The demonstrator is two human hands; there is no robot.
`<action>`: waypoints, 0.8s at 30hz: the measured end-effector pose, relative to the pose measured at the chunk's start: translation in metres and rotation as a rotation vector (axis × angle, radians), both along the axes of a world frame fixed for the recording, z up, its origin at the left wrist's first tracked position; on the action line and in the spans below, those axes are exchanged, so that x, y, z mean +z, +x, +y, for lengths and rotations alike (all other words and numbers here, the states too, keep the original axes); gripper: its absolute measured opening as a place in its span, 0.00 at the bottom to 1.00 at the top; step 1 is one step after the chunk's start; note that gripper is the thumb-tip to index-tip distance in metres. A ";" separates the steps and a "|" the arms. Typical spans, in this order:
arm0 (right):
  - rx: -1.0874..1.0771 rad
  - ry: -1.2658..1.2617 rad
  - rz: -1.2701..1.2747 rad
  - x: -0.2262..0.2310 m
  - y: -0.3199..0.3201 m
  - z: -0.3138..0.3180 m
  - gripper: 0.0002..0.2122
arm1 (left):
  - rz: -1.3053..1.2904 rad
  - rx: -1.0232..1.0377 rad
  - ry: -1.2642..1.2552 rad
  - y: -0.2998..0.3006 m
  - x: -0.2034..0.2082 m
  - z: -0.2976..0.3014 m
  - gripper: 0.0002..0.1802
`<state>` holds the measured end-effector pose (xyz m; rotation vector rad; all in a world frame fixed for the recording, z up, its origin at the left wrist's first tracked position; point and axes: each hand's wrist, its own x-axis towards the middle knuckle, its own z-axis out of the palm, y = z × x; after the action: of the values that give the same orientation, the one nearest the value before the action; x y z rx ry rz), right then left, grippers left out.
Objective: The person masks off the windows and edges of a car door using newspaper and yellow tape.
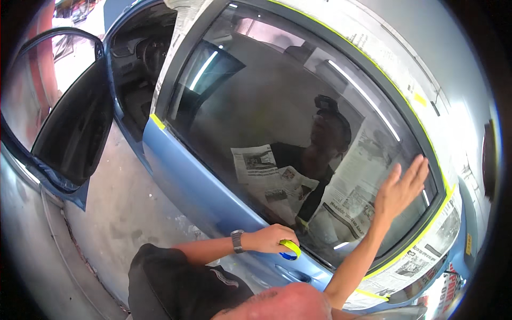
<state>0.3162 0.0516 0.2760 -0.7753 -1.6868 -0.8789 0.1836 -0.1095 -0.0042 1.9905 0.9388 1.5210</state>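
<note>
My left hand [271,238], with a watch on its wrist, is closed around a roll of yellow masking tape [296,248] whose inside shows blue. It is beside the lower edge of the car's dark rear side window [229,117]. Farther right, my right hand [401,188] lies with its fingers stretched out over the glass, the tips close to the black window frame [433,169]. Strips of yellow tape [392,79] follow that frame's outer side and hold down newspaper [426,250]. Below the window is the blue rear door [200,178].
The front door [72,128] stands wide open on the left, baring the dark cabin [133,58]. More newspaper covers the roof side [397,50]. The concrete floor [125,202] lies between the car and a grey wall. The window mirrors a person and sheets of newspaper.
</note>
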 end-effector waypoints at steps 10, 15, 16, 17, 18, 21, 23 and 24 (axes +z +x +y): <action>-0.254 0.080 -0.167 -0.039 0.144 0.008 0.31 | -0.072 -0.084 0.039 0.006 -0.001 -0.002 0.13; -0.264 0.021 -0.217 -0.089 0.168 -0.002 0.33 | -0.100 -0.099 0.059 0.006 -0.006 0.002 0.13; -0.283 -0.015 -0.203 -0.103 0.168 -0.012 0.33 | -0.102 -0.102 0.055 0.006 -0.007 0.003 0.13; -0.310 -0.045 -0.188 -0.115 0.174 -0.020 0.34 | -0.104 -0.113 0.057 0.006 -0.005 0.001 0.13; -0.352 -0.093 -0.204 -0.128 0.189 -0.024 0.35 | -0.108 -0.115 0.044 0.006 -0.003 -0.002 0.13; -0.411 -0.156 -0.204 -0.169 0.199 -0.035 0.36 | -0.092 -0.099 0.035 0.006 -0.002 0.001 0.14; -0.445 -0.253 -0.159 -0.197 0.198 -0.046 0.35 | -0.105 -0.096 0.073 0.005 -0.006 0.004 0.14; -0.460 -0.312 -0.145 -0.210 0.202 -0.054 0.36 | -0.111 -0.102 0.075 0.006 -0.008 0.005 0.14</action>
<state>0.5184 -0.0024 0.0664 -1.3783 -1.8300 -1.0114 0.1894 -0.1050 -0.0118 1.9509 0.7344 1.6128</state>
